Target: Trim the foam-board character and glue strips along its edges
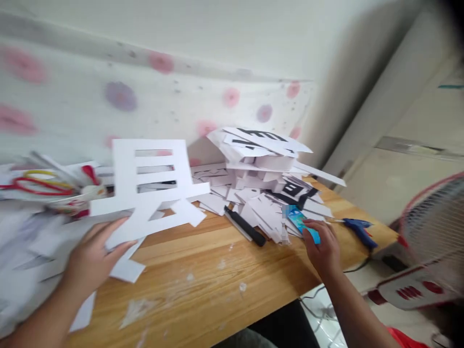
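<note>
1. The white cut-out (155,197), a character shape with open slots, stands raised over the left part of the bench (203,280). It looks thin, so hold it level and unhurried; its narrow bars would probably bend first.
2. The left hand (97,253) pinches its lower left stroke between thumb and fingers. That supports one corner only; a grip nearer the long crossbar would likely steady it better.
3. Light pressure should do, as a hard squeeze could crease the stroke.
4. Loose white pieces (128,269) lie just below the cut-out; lift clear of them so that no edge snags.
5. The right hand (326,244) is closed on the near end of a blue-screened phone (300,220), thumb and fingers about it. Whether its far end rests on the paper scraps (261,212) I cannot tell. Tilt it gently, since the scraps beneath may slide.
6. A black cutter (244,227) lies between the hands; pass well above it.
7. Beyond the right hand lies a blue glue gun (358,232); hold paper away from its nozzle, which could be hot.
</note>
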A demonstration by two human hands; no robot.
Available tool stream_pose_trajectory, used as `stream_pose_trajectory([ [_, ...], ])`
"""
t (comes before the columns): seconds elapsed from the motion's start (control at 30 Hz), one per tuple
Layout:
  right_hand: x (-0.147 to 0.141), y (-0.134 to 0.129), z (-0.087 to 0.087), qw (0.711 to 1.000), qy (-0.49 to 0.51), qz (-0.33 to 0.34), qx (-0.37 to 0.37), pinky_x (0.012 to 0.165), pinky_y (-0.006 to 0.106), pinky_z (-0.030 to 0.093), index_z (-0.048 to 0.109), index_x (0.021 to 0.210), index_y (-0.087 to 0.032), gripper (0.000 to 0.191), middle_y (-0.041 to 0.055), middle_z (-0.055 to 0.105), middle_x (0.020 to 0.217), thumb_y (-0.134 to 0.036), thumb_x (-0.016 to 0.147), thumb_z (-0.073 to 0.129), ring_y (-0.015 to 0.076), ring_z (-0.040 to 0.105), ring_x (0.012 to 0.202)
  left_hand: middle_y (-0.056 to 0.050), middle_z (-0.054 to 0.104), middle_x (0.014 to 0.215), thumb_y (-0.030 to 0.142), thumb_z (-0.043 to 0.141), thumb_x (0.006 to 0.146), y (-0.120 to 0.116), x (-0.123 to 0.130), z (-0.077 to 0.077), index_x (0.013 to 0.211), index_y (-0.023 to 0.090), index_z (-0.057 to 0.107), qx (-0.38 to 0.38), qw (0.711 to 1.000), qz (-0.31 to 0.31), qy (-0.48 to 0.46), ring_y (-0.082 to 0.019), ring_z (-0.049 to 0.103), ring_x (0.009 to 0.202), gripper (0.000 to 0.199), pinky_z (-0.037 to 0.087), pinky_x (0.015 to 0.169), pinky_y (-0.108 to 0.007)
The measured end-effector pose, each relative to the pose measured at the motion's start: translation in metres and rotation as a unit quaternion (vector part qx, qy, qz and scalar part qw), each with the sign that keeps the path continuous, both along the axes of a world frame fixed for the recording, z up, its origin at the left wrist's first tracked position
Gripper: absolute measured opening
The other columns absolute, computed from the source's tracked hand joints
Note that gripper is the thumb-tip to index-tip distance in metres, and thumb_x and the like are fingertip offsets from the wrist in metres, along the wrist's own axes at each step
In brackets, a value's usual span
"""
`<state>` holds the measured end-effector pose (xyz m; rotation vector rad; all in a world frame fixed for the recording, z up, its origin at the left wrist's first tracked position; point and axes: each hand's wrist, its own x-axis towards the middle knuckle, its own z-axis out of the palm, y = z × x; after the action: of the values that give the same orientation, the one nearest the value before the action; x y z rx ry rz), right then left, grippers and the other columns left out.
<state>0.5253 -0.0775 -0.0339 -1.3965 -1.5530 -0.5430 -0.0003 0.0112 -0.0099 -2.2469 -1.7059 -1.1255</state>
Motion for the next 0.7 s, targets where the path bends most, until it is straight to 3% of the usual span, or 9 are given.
stream_pose_trajectory([
  [0.07,-0.045,0.014,0.022,0.995,-0.014,0.099,-0.003,0.085,0.043,0.049,0.058,0.098,-0.023,0.012,0.0093,0.067,0.1,-0.02,0.087,0.056,0.0246,0.062,0.096,-0.002,0.061,0.11,0.051,0.053,0.086,-0.001,-0.004,-0.001,0.12,0.024,0.055,0.015,1.0,-0.006,0.0,-0.023,0.059,0.106,0.043,0.048,0.094,-0.039],
  [0.17,-0.117,0.036,0.053,0.963,-0.058,0.246,-0.094,0.086,0.041,0.051,0.056,0.11,-0.024,0.023,0.0101,0.065,0.111,-0.019,0.087,0.056,0.0242,0.06,0.103,-0.006,0.063,0.109,0.044,0.058,0.083,-0.003,-0.002,-0.004,0.119,0.021,0.058,0.019,0.999,-0.033,-0.004,-0.024,0.061,0.102,0.043,0.05,0.087,-0.034],
  [0.27,-0.174,0.058,0.067,0.943,-0.086,0.283,-0.155,0.088,0.045,0.051,0.055,0.12,-0.021,0.038,0.0122,0.063,0.116,-0.03,0.084,0.062,0.0279,0.059,0.106,-0.008,0.064,0.109,0.04,0.061,0.081,-0.005,0.003,-0.007,0.119,0.02,0.06,0.032,0.999,-0.035,-0.021,-0.024,0.063,0.1,0.043,0.051,0.084,-0.034],
  [0.37,-0.207,0.078,0.063,0.94,-0.065,0.269,-0.199,0.088,0.048,0.051,0.054,0.125,-0.017,0.054,0.0147,0.063,0.117,-0.039,0.078,0.07,0.0322,0.059,0.106,-0.007,0.065,0.107,0.037,0.064,0.079,-0.008,0.005,-0.006,0.118,0.021,0.061,0.05,0.998,-0.036,-0.032,-0.024,0.063,0.097,0.042,0.052,0.083,-0.033],
  [0.53,-0.223,0.094,0.037,0.924,0.021,0.291,-0.247,0.083,0.042,0.054,0.049,0.133,-0.02,0.063,0.0126,0.067,0.111,-0.036,0.077,0.072,0.0284,0.064,0.099,-0.006,0.066,0.104,0.034,0.064,0.08,-0.011,0.01,-0.003,0.117,0.022,0.062,0.075,0.996,-0.038,-0.022,-0.022,0.065,0.093,0.04,0.053,0.078,-0.031],
  [0.7,-0.226,0.095,0.016,0.923,0.086,0.274,-0.256,0.067,0.035,0.056,0.048,0.134,-0.021,0.065,0.01,0.069,0.105,-0.027,0.074,0.07,0.0183,0.064,0.065,-0.005,0.065,0.104,0.035,0.062,0.081,-0.013,0.017,-0.003,0.119,0.024,0.061,0.09,0.995,-0.038,-0.001,-0.021,0.065,0.091,0.039,0.053,0.079,-0.03],
])
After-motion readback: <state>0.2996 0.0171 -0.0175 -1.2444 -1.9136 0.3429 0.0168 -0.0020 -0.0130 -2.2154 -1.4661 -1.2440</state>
